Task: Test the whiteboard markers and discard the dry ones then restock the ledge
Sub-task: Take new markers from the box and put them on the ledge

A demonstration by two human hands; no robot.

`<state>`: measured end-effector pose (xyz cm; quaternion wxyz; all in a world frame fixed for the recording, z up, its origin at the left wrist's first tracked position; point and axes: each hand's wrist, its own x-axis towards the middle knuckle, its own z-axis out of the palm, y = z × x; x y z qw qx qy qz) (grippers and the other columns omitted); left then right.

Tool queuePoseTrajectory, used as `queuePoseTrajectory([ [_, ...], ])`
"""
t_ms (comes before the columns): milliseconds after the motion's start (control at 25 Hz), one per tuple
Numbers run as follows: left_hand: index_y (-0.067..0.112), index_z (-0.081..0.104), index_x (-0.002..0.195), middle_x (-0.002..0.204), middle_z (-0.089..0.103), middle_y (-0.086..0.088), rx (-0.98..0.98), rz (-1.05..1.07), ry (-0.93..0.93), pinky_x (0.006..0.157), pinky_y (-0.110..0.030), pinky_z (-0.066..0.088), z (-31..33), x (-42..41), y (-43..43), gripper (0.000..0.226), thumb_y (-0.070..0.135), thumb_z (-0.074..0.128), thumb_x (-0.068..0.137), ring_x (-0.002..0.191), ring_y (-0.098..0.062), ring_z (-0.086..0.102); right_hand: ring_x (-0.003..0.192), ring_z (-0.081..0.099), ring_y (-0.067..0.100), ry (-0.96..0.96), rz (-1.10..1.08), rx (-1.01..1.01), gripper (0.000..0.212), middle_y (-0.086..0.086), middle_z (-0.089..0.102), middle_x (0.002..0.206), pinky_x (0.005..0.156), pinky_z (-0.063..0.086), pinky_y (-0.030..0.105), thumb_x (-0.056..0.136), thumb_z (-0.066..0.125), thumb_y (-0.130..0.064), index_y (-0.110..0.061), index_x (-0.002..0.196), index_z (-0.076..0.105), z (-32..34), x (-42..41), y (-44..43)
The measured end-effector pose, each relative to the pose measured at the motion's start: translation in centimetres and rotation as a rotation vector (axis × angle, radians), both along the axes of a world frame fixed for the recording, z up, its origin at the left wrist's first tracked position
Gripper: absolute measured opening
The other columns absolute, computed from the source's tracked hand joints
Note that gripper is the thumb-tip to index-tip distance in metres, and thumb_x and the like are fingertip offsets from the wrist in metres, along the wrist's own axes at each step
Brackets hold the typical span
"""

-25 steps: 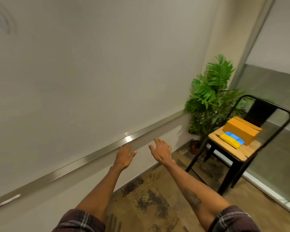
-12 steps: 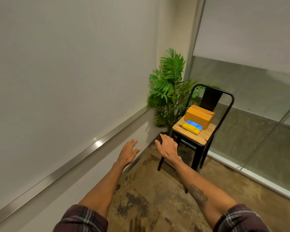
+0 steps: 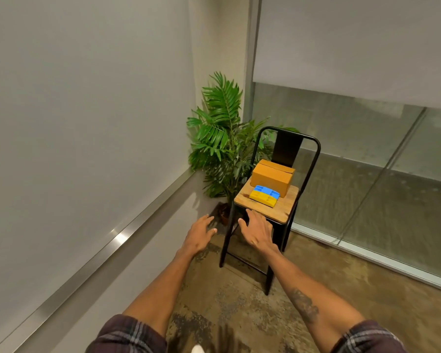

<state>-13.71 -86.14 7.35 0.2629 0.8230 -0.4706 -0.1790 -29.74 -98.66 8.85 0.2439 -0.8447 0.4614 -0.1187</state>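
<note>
Both hands, left hand [image 3: 200, 234] and right hand [image 3: 258, 229], reach forward with fingers spread, holding nothing. On the chair [image 3: 287, 210] ahead sit a cardboard box [image 3: 272, 177] and a blue-and-yellow marker pack [image 3: 264, 195].

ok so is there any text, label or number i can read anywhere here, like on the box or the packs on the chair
No text can be read in this view.
cardboard box: plain faces, no print shows.
blue pack and yellow pack: only moulded shapes show; any lettering is too small to tell.
tattoo on the right forearm: blurred, no letters can be made out.
</note>
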Motion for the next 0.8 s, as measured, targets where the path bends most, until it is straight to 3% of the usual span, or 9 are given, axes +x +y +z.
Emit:
queuePoseTrajectory([
  [440,0.014,0.042,0.149,0.157,0.036,-0.006,0.035,-0.221,-0.001,0.119,-0.034,0.024,-0.4,8.1,-19.5,0.054,0.03,0.056,0.099,0.146,-0.02,0.03,0.134,0.041,0.03,0.024,-0.154,0.034,0.054,0.007,0.046,0.147,0.105,0.034,0.047,0.097,0.047,-0.041,-0.018,0.146,0.039,-0.2,5.5,-15.0],
  [800,0.015,0.041,0.149,0.153,0.042,-0.005,0.054,-0.233,0.115,0.115,-0.034,0.031,-2.1,10.9,-31.7,0.054,0.026,0.057,0.098,0.141,-0.021,0.038,0.125,0.049,0.033,0.006,-0.272,0.064,0.048,0.012,0.054,0.137,0.102,0.041,0.046,0.099,0.049,-0.035,-0.015,0.142,0.044,-2.0,7.2,-24.9],
])
